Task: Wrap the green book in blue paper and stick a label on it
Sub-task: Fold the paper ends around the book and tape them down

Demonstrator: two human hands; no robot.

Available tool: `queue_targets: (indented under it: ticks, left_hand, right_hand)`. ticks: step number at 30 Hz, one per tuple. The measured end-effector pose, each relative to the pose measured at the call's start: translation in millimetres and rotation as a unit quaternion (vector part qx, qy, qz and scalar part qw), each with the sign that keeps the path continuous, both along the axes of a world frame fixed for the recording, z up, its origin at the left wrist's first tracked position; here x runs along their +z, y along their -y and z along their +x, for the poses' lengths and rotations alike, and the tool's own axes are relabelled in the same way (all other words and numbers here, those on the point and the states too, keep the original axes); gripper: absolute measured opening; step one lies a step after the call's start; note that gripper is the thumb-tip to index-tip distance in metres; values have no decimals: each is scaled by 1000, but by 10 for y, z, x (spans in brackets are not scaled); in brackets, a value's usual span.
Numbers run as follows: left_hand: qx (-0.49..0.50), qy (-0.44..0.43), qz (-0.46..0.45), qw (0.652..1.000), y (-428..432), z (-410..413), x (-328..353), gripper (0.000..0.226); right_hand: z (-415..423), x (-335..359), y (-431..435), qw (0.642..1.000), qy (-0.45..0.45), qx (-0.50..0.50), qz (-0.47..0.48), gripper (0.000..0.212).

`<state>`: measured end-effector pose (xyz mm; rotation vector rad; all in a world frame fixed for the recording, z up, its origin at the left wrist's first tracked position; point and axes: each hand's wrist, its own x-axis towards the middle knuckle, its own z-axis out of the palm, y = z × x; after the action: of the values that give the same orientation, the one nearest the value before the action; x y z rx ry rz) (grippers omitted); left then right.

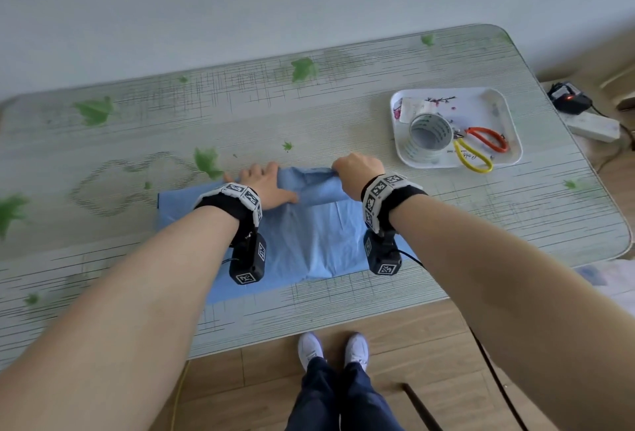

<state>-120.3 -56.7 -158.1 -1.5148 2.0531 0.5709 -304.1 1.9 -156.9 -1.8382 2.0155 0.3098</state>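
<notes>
A sheet of blue paper point(309, 241) lies spread on the table, its far edge folded up and over into a bulge; the green book is hidden under it. My left hand point(266, 186) lies flat on the folded part, fingers spread and pressing down. My right hand point(357, 171) grips the far right end of the fold, with the fingers curled round the paper. A small white label point(410, 108) lies in the tray at the right.
A white tray point(508, 114) at the right holds a roll of clear tape point(429, 133) and orange-and-yellow scissors point(479, 148). The table point(171, 128) has a green leaf pattern. A power strip point(591, 126) lies beyond its right edge. My feet stand at the near edge.
</notes>
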Motion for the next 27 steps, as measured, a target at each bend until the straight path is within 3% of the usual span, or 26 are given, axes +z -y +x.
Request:
queue_targets:
  ticks: [5, 8, 11, 17, 22, 27]
  left_hand:
    - [-58, -95, -8, 994, -122, -129, 2, 95]
    - [-65, -123, 0, 990, -250, -195, 63, 96]
    - [-24, -139, 4, 990, -307, -177, 162, 79]
    - [-79, -50, 47, 995, -372, -67, 140, 131]
    - [-117, -26, 49, 992, -445, -58, -33, 130]
    - [-72, -21, 29, 997, -448, -96, -27, 128]
  right_hand:
    - [9, 50, 3, 993, 74, 62, -67, 52]
    - [140, -9, 8, 995, 51, 72, -49, 44]
    - [176, -11, 3, 997, 34, 46, -54, 28]
    - [132, 96, -17, 994, 100, -13, -40, 24]
    - [-8, -112, -217, 989, 125, -81, -12, 21]
    - [94, -166, -187, 990, 125, -56, -30, 16]
